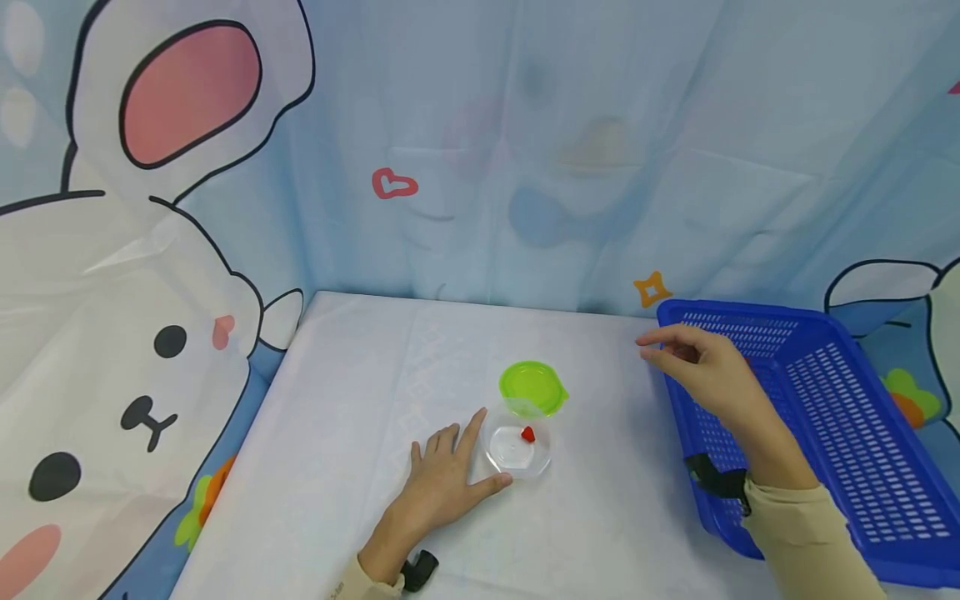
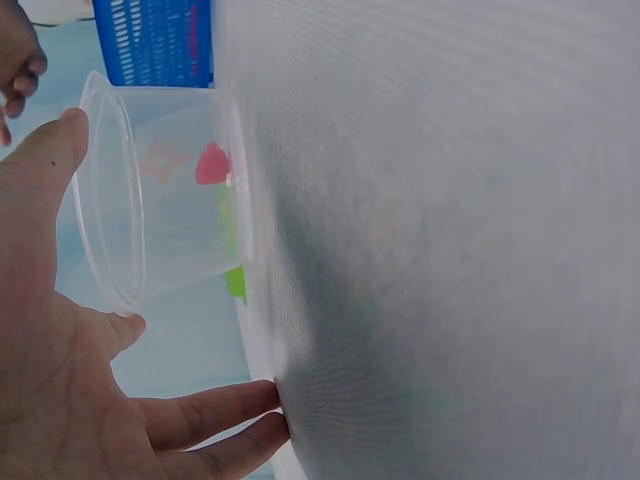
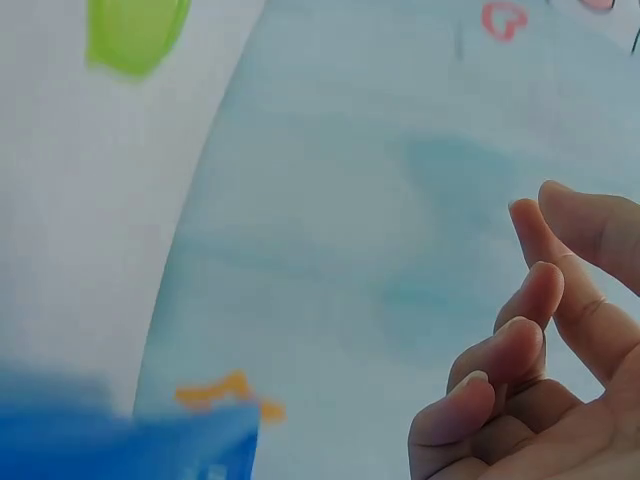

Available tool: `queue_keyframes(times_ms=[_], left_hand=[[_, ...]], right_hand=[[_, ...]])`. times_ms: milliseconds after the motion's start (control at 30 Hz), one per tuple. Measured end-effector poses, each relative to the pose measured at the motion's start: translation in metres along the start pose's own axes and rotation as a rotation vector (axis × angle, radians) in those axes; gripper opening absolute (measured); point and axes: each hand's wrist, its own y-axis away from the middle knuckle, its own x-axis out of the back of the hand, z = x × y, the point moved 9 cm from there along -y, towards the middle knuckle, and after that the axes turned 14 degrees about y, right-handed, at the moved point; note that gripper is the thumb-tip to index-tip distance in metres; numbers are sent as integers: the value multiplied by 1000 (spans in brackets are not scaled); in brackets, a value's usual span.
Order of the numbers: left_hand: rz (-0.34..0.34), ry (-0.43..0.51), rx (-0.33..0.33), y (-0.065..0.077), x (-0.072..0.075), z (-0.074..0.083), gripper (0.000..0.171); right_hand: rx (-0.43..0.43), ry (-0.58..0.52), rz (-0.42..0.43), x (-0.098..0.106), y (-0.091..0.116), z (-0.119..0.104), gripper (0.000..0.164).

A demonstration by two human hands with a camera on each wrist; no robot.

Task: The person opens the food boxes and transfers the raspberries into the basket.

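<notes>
A clear plastic cup (image 1: 513, 454) stands upright on the table, with a small red triangular piece (image 1: 528, 434) inside it. My left hand (image 1: 448, 483) is at the cup's near left side, its thumb and forefinger spread along the rim. In the left wrist view the thumb reaches the rim of the cup (image 2: 112, 200), and two other fingertips rest on the tabletop. Just behind the cup lies a green lid (image 1: 534, 383). My right hand (image 1: 712, 375) hovers over the left edge of the blue basket (image 1: 678, 417), fingers loosely bent, thumb and forefinger slightly apart with nothing between them.
The blue basket with slotted walls takes up the table's right side; a bit of red shows inside, partly behind the right hand. A white cloth (image 1: 337, 400) covers the table. A printed curtain (image 1: 465, 100) hangs along the back and left.
</notes>
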Motion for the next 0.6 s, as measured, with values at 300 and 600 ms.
queue_keyframes(times_ms=[300,600], left_hand=[[-5,4,7,0,2,1,96],[-4,3,3,0,1,0,96]], right_hand=[[135,-68,-31,-46,-11,-52,18],[266,3,-94,-108,-11,-69,15]])
